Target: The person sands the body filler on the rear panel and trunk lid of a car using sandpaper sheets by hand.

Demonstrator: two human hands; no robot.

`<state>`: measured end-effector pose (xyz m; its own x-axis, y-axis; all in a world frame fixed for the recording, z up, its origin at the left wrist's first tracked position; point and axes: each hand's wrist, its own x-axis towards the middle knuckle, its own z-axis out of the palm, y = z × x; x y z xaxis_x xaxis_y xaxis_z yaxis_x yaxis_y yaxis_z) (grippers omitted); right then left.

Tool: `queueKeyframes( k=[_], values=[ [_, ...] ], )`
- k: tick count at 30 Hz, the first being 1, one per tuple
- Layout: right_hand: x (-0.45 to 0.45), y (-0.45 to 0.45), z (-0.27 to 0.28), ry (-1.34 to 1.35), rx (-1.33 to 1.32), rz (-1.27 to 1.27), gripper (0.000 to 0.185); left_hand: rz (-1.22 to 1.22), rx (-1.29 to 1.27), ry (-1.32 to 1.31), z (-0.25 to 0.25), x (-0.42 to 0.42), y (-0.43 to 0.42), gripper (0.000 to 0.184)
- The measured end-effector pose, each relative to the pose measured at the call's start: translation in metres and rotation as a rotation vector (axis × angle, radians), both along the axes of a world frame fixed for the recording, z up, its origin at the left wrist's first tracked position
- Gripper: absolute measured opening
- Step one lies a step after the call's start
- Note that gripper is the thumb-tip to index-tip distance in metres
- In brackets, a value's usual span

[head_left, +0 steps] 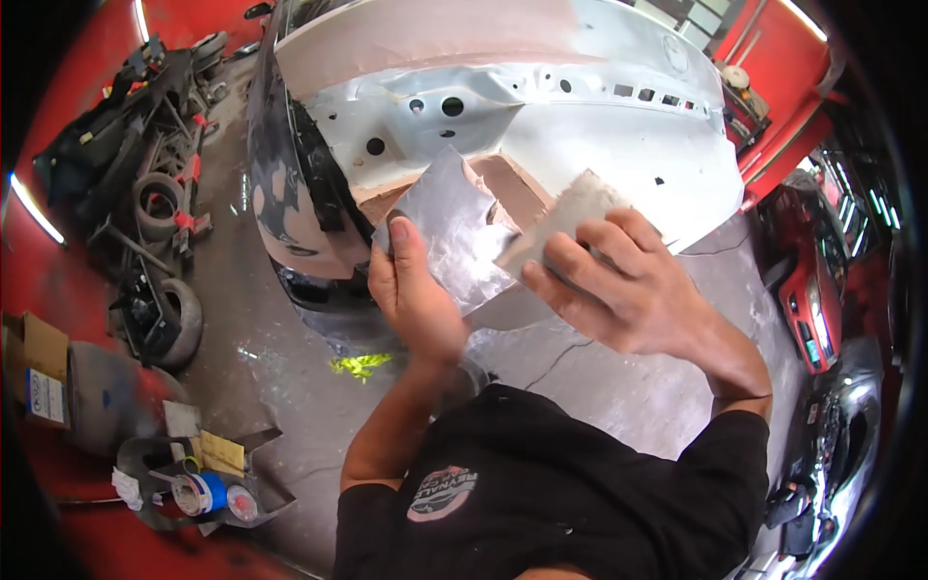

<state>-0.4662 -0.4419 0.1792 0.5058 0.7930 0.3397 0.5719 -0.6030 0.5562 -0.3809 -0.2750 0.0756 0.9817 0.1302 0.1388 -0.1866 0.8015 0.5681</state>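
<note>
My left hand (416, 290) grips a square metal plate (452, 227), its thumb pressed on the shiny face. A brownish patch of paste shows along the plate's right edge. In my right hand (623, 280) is a flat, thin, greyish-beige spreader (580, 215), tilted, with its lower left corner at or very near the plate's right edge. Both are held in front of the rear of a car body (619, 145), which is bare silver with pinkish-tan filler areas, several holes and a filler-coated recess (512, 188) just behind the plate.
Car parts and wheels (158, 206) line the left wall. At lower left, a stand (266, 483) bears a blue-banded can (200, 493) and a yellow sheet (222, 451). Bright yellow-green scraps (361, 365) lie on the floor. Red (812, 314) and dark (841, 435) car parts stand at right.
</note>
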Motion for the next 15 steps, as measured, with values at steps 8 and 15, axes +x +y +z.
queueKeyframes(
  k=[8,15],
  values=[
    [0.052,0.006,0.014,-0.121,0.038,0.083,0.053,0.056,0.216,-0.138,-0.018,0.001,0.001,0.037],
    [0.085,0.002,0.038,-0.245,0.075,0.075,0.047,0.045,0.31,-0.285,-0.013,-0.006,0.007,0.036]
  ],
)
